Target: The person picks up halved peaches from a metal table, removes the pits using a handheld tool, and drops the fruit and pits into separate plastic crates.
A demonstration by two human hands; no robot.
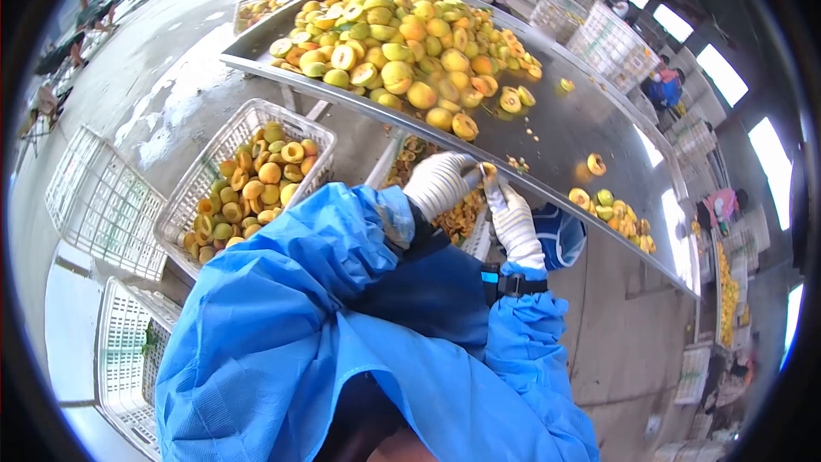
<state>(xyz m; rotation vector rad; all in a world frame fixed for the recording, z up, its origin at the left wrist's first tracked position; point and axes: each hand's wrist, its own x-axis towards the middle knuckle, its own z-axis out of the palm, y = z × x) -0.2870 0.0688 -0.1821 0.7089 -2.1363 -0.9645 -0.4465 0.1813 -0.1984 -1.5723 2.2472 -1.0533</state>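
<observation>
Blue sleeves (282, 265) bulge closest to the camera, and loose cloth like this could snag on the metal lip or drag through juice if the arms reach farther in. Both hands wear striped gloves and meet just beside the near edge of the surface (590, 115). The left hand (439, 183) has its fingers pinched on a small piece of fruit (488, 173). The right hand (515, 224) comes up against that piece from the other side; whether its fingers grip the fruit or a slim tool, I cannot tell. If it is a blade, a slip on wet flesh could carry it into the left fingertips, since the two hands work so close together. Damp gloves could also let the piece shoot out and drop into the scraps (462, 216) below.

On the surface, the pile (402, 34) is heaped high, with cut halves at its near side; a knock could start round fruit rolling toward the lip. The crate (295, 120) to the left is heavily loaded with halves, so a bump from the left elbow might spill some onto the floor (603, 316).
</observation>
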